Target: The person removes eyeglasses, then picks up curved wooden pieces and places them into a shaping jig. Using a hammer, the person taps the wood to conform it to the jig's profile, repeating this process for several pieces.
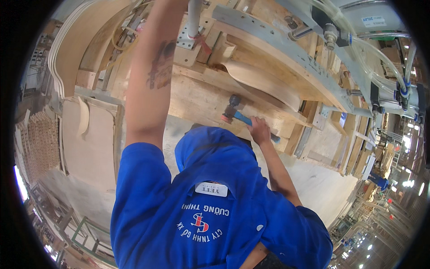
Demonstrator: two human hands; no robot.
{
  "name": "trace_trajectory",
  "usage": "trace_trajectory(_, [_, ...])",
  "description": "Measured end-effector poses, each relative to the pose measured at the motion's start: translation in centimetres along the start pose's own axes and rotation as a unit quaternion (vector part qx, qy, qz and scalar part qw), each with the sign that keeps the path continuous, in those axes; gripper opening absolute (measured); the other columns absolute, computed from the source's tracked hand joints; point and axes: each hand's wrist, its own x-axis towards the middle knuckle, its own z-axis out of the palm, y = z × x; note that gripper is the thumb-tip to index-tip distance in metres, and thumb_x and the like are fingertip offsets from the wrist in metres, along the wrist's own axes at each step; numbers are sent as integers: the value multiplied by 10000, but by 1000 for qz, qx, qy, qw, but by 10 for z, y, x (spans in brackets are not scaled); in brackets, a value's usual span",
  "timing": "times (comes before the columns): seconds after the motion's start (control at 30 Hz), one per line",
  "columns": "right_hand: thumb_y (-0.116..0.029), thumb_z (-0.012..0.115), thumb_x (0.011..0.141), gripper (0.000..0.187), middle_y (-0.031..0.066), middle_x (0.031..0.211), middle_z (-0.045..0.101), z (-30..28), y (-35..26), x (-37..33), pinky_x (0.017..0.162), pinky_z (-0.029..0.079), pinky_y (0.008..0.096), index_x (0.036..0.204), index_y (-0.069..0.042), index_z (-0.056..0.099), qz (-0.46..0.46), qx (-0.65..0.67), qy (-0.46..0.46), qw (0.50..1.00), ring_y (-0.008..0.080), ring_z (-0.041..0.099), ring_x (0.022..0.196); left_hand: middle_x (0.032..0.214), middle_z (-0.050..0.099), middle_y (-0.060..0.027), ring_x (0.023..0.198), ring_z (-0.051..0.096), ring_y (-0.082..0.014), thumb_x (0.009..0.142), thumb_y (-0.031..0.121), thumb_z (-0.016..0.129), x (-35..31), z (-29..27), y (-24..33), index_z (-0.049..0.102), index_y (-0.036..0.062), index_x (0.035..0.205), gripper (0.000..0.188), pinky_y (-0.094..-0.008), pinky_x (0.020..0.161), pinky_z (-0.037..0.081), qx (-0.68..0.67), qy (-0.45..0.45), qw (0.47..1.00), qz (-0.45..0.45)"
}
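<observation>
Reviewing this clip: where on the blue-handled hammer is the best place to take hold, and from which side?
Grip the hammer low on its blue handle, where the right hand already wraps it, coming from the lower right. The handle slants down to the right, away from the dark head, which lies against the wooden press frame, leaving the handle's end free.

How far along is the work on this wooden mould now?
Done: a curved plywood piece lies formed in the wooden mould. In hand: the right hand grips a blue-handled hammer, its head at the mould's face; the left forearm reaches up out of view. Left: the piece is not yet out of the mould.
</observation>
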Motion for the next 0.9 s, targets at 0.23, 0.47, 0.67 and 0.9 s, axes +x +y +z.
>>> trace_trajectory(0.23, [-309, 508, 1000, 305, 147, 799, 668, -156, -60, -45, 675, 509, 439, 1127, -51, 612, 15, 199, -51, 979, 350, 641, 722, 706, 673, -224, 683, 662, -399, 947, 614, 481, 4, -13, 18, 657, -8, 884, 650, -480, 641, 499, 94, -93, 983, -124])
trace_trajectory(0.47, [-362, 477, 1032, 340, 89, 595, 535, -218, -84, -73, 464, 452, 296, 963, -34, 530, -226, 507, 447, 701, 164, 544, 521, 721, 670, -249, 702, 676, -393, 935, 659, 457, 0, -10, 17, 679, -44, 925, 737, -479, 659, 521, 124, -100, 981, -110])
trace_trajectory(0.67, [-322, 468, 1048, 273, 8, 554, 451, -141, -29, -74, 467, 437, 290, 984, -64, 528, 247, 374, 310, 838, 119, 481, 506, 643, 647, -182, 569, 635, -307, 950, 676, 430, 2, -16, 20, 671, -10, 1008, 730, -424, 545, 497, 137, -125, 977, -104])
trace_trajectory(0.9, [-272, 496, 1033, 208, 43, 640, 458, -164, -64, -86, 488, 429, 296, 971, -75, 465, -41, 438, 504, 743, 118, 490, 535, 694, 678, -176, 653, 671, -352, 949, 609, 501, -4, -2, 22, 669, 47, 973, 587, -462, 611, 506, 136, -107, 978, -118])
